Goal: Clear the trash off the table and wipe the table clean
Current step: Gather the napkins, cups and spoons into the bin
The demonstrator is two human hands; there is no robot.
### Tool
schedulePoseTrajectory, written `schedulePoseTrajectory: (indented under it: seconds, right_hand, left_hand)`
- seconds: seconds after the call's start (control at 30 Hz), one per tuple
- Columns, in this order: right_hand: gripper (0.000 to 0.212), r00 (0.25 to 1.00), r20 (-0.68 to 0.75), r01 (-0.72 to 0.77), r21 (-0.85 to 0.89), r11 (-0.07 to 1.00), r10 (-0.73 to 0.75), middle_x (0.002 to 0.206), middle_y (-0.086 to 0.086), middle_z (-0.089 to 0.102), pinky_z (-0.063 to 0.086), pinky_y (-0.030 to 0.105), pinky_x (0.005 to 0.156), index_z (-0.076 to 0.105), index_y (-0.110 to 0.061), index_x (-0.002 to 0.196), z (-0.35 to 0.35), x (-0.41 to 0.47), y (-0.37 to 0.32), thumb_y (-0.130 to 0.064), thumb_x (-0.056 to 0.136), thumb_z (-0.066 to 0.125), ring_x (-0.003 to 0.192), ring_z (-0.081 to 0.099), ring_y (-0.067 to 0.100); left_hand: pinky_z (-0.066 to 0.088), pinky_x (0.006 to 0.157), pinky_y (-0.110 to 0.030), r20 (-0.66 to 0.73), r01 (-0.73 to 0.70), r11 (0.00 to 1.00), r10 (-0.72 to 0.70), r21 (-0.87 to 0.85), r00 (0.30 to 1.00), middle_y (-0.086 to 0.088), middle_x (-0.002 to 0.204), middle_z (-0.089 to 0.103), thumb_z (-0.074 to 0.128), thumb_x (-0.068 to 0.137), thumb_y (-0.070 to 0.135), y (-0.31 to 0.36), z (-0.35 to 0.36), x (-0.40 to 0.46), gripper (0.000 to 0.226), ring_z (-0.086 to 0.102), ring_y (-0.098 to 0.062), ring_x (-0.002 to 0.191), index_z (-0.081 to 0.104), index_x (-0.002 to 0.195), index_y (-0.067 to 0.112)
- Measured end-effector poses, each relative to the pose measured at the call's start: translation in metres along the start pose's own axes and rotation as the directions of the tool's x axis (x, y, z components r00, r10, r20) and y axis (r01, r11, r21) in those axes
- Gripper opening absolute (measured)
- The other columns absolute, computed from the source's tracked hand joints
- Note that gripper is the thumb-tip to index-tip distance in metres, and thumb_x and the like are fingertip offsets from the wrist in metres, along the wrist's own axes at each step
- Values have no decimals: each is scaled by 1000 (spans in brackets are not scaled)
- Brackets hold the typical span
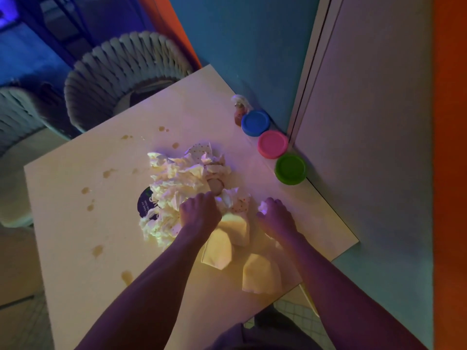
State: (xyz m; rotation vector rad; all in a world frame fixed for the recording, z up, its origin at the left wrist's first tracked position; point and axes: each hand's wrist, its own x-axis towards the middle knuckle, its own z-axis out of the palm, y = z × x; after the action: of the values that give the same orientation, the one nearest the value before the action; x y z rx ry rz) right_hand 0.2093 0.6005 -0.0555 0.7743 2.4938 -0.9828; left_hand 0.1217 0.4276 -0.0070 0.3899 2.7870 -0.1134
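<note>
The trash [182, 188] is a big heap of crumpled paper in the middle of the table [75, 223]. It looks light and soft, so I think it will squash easily and bits may drop off. My left hand [199, 213] is curled into the near edge of the heap, holding paper. My right hand [274, 218] sits just right of it, pinching a small scrap [262, 207]. Scooping from underneath seems best.
</note>
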Motion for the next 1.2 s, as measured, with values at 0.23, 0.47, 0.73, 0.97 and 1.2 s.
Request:
schedulePoseTrajectory:
  seconds: [0.23, 0.47, 0.73, 0.97, 1.2]
  right_hand:
    - [36, 991, -135, 11, 176, 984, 13, 95, 9, 69, 45, 34, 72, 65, -14, 88, -16, -3, -11, -50, 86, 67, 91, 63, 33]
    - [23, 988, -152, 78, 285, 955, -36, 59, 0, 46, 29, 35, 58, 48, -7, 70, -25, -12, -69, -20, 82, 63, 64, 42, 30]
    - [15, 971, -120, 232, 289, 929, -206, 84, 7, 61, 35, 32, 57, 57, -20, 80, -8, -10, -124, -5, 80, 58, 75, 56, 24]
    - [45, 926, -58, 378, 92, 921, -374, 117, 8, 57, 51, 37, 85, 62, -27, 124, 21, -6, -171, -9, 83, 61, 97, 63, 30]
    - [70, 905, 149, 422, -214, 881, -397, 155, -2, 29, 49, 40, 92, 32, -40, 148, 44, 5, -201, -35, 87, 67, 110, 63, 33]
  left_hand:
    - [43, 66, -35, -139, -19, 952, -25, -304, 990, -1, 101, 64, 64, 84, 47, -18, -13, -30, 28, 65, -35, 94, 62, 102, 25]
    - [52, 63, -38, -170, 41, 757, -199, -653, 965, 2, 70, 63, 62, 76, 40, -52, -16, -67, 16, 62, -31, 72, 55, 78, 26]
    - [50, 62, -30, -36, 141, 371, -430, -918, 902, 2, 81, 69, 66, 76, 19, -96, -18, -91, 12, 64, -16, 72, 63, 87, 24]
    - [59, 77, -38, 93, 234, 245, -478, -941, 874, 0, 98, 72, 62, 80, 16, -152, 0, -98, 41, 69, -21, 85, 60, 107, 47]
    - [51, 87, -36, 94, 327, 540, -414, -776, 905, -1, 110, 67, 70, 84, 28, -178, 24, -76, 33, 63, -25, 101, 63, 115, 36]
